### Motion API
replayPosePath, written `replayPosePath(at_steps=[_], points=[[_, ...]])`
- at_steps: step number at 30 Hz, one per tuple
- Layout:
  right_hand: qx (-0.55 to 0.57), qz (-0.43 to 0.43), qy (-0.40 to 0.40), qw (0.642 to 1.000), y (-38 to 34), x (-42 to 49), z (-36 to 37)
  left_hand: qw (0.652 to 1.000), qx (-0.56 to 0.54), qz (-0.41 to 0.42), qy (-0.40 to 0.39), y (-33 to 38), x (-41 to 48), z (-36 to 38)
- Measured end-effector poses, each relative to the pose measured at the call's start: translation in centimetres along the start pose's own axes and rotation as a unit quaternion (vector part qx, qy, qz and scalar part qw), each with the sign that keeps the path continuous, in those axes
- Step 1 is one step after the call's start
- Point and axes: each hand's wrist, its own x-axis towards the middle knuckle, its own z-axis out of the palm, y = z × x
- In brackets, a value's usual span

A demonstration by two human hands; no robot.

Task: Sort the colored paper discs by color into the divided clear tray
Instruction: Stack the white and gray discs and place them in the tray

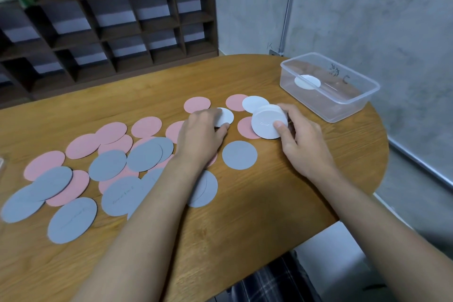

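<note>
My right hand (302, 141) grips a thick stack of white discs (268, 122), thumb on its flat face, which tilts toward me. My left hand (199, 137) pinches a single white disc (226, 116) lying flat on the grained wooden table (269, 203). Thin matte pink discs (147, 126) and grey discs (239, 154) overlap from 9 toward 12 o'clock. At 2 o'clock the clear tray (348, 110), rectangular with rounded corners and its long axis running 10 to 4, holds a lone white disc (307, 81).

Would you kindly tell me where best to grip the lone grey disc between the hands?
Probably by its near rim, from above: the grey disc lies flat and apart on the table, so that free edge can be pried up and pinched.
</note>
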Motion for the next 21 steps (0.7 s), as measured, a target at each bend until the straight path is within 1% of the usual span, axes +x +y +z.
replayPosePath(at_steps=[2,6,11,13,15,17,21], points=[[-0.001,0.004,-0.004,1.000,0.1,0.1,0.1,1.000,-0.005,0.001,0.006,-0.2,-0.1,0.0],[-0.002,0.011,-0.007,1.000,0.0,0.0,0.1,0.999,-0.011,0.030,0.008,-0.9,-0.5,0.1],[0.000,0.011,-0.009,1.000,0.1,0.0,0.1,0.998,0.029,0.039,0.047,-0.1,-1.1,-1.0],[0.001,0.012,-0.008,1.000,0.2,0.0,0.1,0.996,0.034,0.037,0.076,0.2,-1.4,-1.2],[0.005,0.017,-0.003,1.000,0.3,0.1,0.2,0.993,-0.003,0.051,0.110,0.2,-1.6,-1.2],[0.007,0.022,0.000,1.000,0.3,0.1,0.2,0.987,-0.066,0.071,0.130,0.2,-1.7,-1.1],[0.009,0.022,0.003,1.000,0.3,0.1,0.2,0.973,-0.178,0.099,0.105,0.7,-1.6,-1.0]])
